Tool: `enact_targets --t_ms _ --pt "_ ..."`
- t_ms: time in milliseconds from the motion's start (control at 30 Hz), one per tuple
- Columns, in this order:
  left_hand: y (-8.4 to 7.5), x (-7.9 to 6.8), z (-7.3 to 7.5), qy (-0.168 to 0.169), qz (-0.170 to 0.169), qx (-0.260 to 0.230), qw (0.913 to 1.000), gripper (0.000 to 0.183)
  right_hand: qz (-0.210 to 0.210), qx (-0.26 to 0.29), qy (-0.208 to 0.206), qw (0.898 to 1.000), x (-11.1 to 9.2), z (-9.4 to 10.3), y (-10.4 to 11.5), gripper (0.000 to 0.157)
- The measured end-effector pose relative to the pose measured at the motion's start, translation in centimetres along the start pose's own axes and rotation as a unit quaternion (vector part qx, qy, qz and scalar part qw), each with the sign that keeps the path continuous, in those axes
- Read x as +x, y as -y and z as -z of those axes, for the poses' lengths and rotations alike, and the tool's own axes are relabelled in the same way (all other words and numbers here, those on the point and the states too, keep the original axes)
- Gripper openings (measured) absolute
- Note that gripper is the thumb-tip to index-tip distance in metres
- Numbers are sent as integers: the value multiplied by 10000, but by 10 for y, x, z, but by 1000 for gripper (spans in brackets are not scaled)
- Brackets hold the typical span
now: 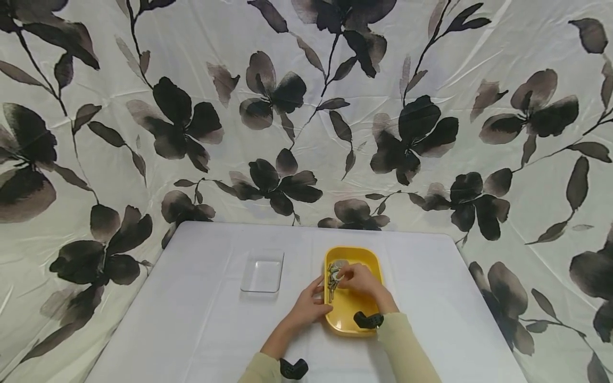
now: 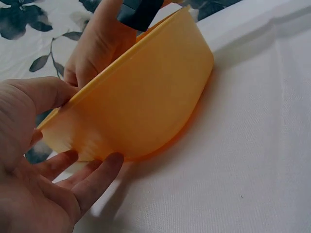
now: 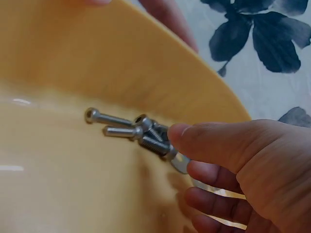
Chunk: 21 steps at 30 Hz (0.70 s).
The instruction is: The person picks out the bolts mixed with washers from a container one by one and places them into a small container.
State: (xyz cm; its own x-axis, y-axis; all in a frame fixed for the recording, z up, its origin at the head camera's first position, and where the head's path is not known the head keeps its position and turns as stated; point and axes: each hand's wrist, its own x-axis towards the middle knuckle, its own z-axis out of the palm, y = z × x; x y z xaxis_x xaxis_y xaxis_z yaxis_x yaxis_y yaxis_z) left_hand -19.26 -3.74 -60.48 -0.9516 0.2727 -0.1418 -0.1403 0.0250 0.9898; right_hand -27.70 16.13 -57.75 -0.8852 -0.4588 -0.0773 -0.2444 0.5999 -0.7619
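Observation:
A yellow tray (image 1: 351,319) with deep sides stands on the table. My left hand (image 1: 305,307) grips its left side, thumb over the rim (image 2: 121,60) and fingers against the outer wall. My right hand (image 1: 361,279) reaches inside, fingers curled. Several metal bolts (image 3: 116,125) lie piled along the tray's wall, and a flat washer (image 3: 179,164) shows among them. The right thumb (image 3: 209,138) is at the bolts, with the washer near the other fingertips. Whether it pinches a piece is unclear.
A clear square container (image 1: 262,274) stands left of the tray on the white-covered table (image 1: 201,319). Behind the table hangs a floral cloth (image 1: 306,133). Both wrists carry a small black device (image 1: 369,320).

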Motion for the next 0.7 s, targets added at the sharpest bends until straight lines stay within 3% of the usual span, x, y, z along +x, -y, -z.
enact_targets --t_ms 400,700 --pt "4 -4 4 290 268 -495 9980 84 -96 105 230 9996 4 -7 -9 21" --pt "6 -5 7 480 243 -553 9970 83 -330 43 267 9991 8 -12 -13 21"
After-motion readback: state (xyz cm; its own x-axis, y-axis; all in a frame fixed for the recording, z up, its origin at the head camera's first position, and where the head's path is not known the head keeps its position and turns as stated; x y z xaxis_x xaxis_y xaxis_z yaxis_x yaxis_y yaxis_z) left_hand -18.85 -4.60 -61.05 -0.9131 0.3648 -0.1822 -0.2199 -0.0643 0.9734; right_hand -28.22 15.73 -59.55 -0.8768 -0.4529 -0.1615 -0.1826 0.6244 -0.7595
